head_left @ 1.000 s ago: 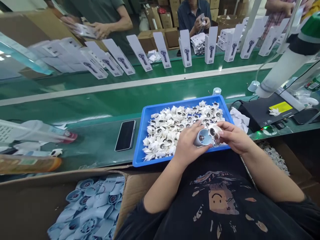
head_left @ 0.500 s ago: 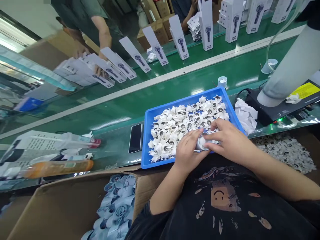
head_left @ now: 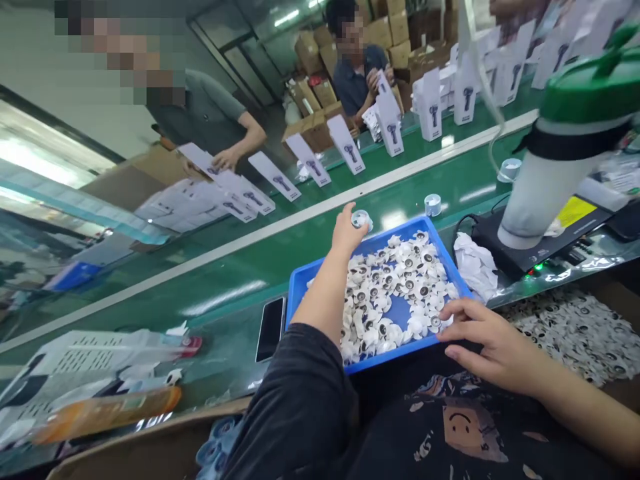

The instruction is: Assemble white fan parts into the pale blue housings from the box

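Note:
My left hand (head_left: 346, 230) is stretched out past the far edge of the blue tray (head_left: 300, 288), its fingers closed on a small round white housing (head_left: 361, 219) just above the green conveyor belt (head_left: 250, 253). My right hand (head_left: 487, 337) rests at the tray's near right corner, fingers spread over the white fan impellers (head_left: 400, 280) that fill the tray; it holds nothing that I can see.
A black phone (head_left: 271, 328) lies left of the tray. Two more round housings (head_left: 433, 203) stand on the belt. A black device (head_left: 545, 237) with crumpled paper (head_left: 475, 267) sits to the right. White product boxes (head_left: 345, 143) line the far side, where two people work.
My left hand has left my right hand and reached forward over the tray with the housing. My right hand dropped to the tray's near corner. The camera has tilted up.

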A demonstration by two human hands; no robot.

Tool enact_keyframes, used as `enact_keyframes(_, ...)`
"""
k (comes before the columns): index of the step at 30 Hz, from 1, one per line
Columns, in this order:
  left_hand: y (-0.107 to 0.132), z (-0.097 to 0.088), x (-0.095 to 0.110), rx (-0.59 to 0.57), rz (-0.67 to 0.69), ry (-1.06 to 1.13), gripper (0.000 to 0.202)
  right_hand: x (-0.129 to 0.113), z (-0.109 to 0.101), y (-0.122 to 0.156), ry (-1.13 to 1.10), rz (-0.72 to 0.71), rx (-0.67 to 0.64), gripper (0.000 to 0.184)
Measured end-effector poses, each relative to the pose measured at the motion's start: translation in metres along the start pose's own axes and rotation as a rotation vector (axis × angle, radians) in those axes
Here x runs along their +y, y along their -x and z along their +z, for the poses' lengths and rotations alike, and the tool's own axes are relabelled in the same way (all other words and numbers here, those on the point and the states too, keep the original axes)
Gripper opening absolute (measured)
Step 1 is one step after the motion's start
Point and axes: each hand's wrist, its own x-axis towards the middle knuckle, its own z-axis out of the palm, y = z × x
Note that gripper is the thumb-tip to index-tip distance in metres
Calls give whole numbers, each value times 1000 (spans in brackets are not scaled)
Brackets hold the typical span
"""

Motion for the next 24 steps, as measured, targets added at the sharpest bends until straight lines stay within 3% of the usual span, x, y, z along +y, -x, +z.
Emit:
enact_keyframes(2, -9, 12, 3, -3, 69, 34, 45, 1, -4, 8, 43, 25, 8, 15)
enact_keyframes(5, 5, 12, 18, 17, 206, 79, 49, 3, -12, 15, 126, 48, 84, 15)
enact_keyframes(9, 56, -21, 54, -10, 626, 41, 51, 0, -19, 5, 233, -22, 198, 14)
enact_keyframes(12, 102, -50, 85, -152, 817, 30, 53, -5, -15, -17, 304, -140, 236, 17)
enact_keyframes(14, 130, -64, 101, -221, 834, 31, 56, -10, -9, -31, 341, -221, 219, 26)
enact_keyframes(16, 154, -73, 108, -202, 811, 29, 59, -14, -2, -41, 371, -270, 158, 35)
enact_keyframes(20, 185, -85, 105, -80, 731, -5, 64, -19, 8, -47, 414, -272, 111, 38)
enact_keyframes(24, 201, -89, 100, -78, 665, -16, 64, -23, 10, -42, 354, -314, 149, 35)
